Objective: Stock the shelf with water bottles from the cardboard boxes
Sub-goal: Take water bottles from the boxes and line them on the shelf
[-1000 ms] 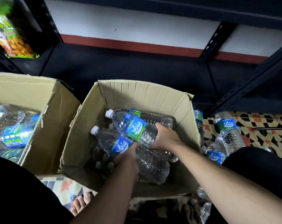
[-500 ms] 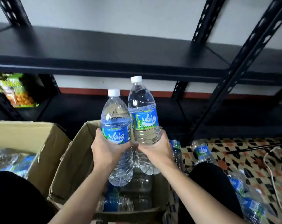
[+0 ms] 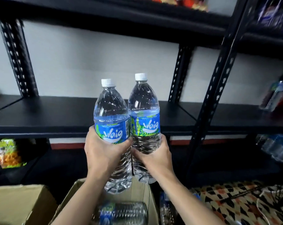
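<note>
My left hand (image 3: 103, 153) grips a clear water bottle (image 3: 111, 111) with a blue label and white cap. My right hand (image 3: 155, 158) grips a second water bottle (image 3: 143, 104) with a green and blue label. Both bottles stand upright, side by side and touching, held in front of the edge of a black metal shelf (image 3: 56, 114). Below my arms is an open cardboard box (image 3: 142, 194) with another bottle (image 3: 121, 211) lying inside.
A second cardboard box (image 3: 15, 203) sits at the lower left. Snack bags (image 3: 7, 153) lie on the lower shelf at left. Perforated black uprights (image 3: 213, 88) divide the shelving. More bottles (image 3: 277, 146) sit on shelves at right. Patterned floor (image 3: 235, 205) lies at lower right.
Both hands lifted the two bottles out of the box and raised them upright to the level of the middle shelf. My view tilted upward from the box to the shelving.
</note>
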The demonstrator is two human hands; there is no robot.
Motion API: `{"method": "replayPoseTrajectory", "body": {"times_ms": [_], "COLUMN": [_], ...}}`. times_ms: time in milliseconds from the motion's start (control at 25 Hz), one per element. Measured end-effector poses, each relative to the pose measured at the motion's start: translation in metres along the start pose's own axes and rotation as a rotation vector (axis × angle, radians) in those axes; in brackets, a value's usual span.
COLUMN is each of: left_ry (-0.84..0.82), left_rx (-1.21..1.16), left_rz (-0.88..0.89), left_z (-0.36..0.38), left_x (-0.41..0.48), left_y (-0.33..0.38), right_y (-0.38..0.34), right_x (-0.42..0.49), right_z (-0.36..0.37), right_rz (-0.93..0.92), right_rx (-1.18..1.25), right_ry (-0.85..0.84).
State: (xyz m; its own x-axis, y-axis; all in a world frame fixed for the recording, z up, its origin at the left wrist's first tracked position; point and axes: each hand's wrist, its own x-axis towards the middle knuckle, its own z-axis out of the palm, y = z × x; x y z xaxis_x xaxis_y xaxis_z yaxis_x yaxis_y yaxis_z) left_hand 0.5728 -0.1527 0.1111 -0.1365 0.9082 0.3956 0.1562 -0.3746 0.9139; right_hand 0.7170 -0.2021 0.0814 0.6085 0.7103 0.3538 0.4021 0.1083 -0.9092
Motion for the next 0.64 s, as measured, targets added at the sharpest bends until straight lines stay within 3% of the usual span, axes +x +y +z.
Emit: {"method": "replayPoseTrajectory", "body": {"times_ms": [320, 640], "left_ry": [-0.019, -0.004], "left_rx": [-0.023, -0.061], "left_rz": [0.093, 0.136], "left_z": [0.010, 0.067], "left_x": [0.062, 0.125], "left_y": [0.038, 0.058], "right_y": [-0.044, -0.050], "right_x": [0.052, 0.142], "right_z": [0.009, 0.008], "right_rz": [-0.056, -0.084], "right_rx": [-0.010, -0.030], "right_ry": [0.063, 0.090]}}
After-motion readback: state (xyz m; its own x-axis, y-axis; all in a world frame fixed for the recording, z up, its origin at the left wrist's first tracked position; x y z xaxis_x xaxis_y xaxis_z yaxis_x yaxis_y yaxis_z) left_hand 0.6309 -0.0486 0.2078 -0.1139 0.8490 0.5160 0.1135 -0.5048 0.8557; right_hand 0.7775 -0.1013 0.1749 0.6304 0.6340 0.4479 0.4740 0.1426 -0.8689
